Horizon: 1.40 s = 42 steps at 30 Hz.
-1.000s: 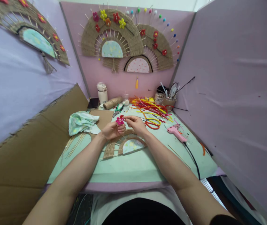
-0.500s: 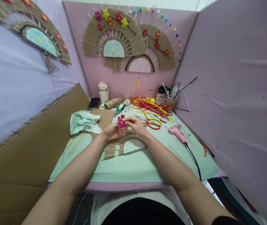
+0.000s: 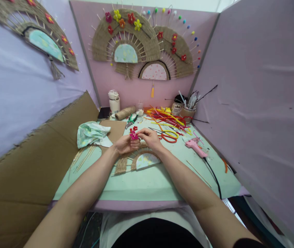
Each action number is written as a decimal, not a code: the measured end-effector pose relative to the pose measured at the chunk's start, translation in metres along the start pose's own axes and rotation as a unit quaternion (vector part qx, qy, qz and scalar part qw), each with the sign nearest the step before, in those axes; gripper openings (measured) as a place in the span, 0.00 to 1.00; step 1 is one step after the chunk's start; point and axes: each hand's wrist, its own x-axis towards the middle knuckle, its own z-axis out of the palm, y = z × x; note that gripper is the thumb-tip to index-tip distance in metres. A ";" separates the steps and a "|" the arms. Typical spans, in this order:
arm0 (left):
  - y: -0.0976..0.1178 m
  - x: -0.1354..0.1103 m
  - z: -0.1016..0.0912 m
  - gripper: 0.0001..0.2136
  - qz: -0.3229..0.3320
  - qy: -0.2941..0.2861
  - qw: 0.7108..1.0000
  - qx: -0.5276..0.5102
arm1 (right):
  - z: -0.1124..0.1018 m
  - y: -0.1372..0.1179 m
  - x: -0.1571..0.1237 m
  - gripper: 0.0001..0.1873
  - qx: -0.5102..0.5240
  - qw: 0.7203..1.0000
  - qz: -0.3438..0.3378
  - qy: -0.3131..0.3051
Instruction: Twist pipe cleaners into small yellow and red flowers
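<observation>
My left hand (image 3: 123, 144) and my right hand (image 3: 150, 137) meet over the middle of the green table, fingers pinched together on a small pink pipe-cleaner flower (image 3: 133, 135). A small red flower piece (image 3: 134, 128) lies just behind them. Under my hands lies a half-made jute fan (image 3: 136, 161) with a pale fabric centre and wooden spokes; my wrists partly hide its top.
Red-handled scissors (image 3: 166, 135), a pink glue gun (image 3: 194, 147) with black cord and a heap of coloured pipe cleaners (image 3: 167, 118) lie right. A folded cloth (image 3: 92, 134), skewers (image 3: 83, 159), green pliers (image 3: 130, 120), a twine spool (image 3: 124, 112) and cardboard (image 3: 28, 172) sit left. Finished fans (image 3: 126, 39) hang behind.
The pink flower has come down a little, and my fingers have closed in tighter on it. Since half a second ago almost nothing has moved.
</observation>
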 end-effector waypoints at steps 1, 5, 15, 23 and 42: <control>0.001 0.000 0.000 0.07 0.004 -0.001 1.000 0.000 | -0.001 -0.001 0.000 0.07 0.005 1.000 0.005 -0.002; 0.004 -0.002 -0.001 0.06 0.020 -0.005 1.000 0.007 | -0.003 -0.003 0.001 0.14 0.030 0.998 0.046 -0.010; 0.004 0.000 -0.012 0.14 -0.012 0.004 0.999 0.037 | -0.004 -0.002 0.000 0.20 -0.034 0.998 0.046 -0.027; 0.004 0.005 -0.016 0.08 0.036 0.073 0.996 0.039 | -0.003 0.003 0.000 0.15 -0.089 0.996 0.009 0.013; -0.012 0.023 -0.010 0.14 0.231 0.291 0.902 0.221 | -0.006 0.019 -0.001 0.13 -0.206 0.978 -0.014 0.022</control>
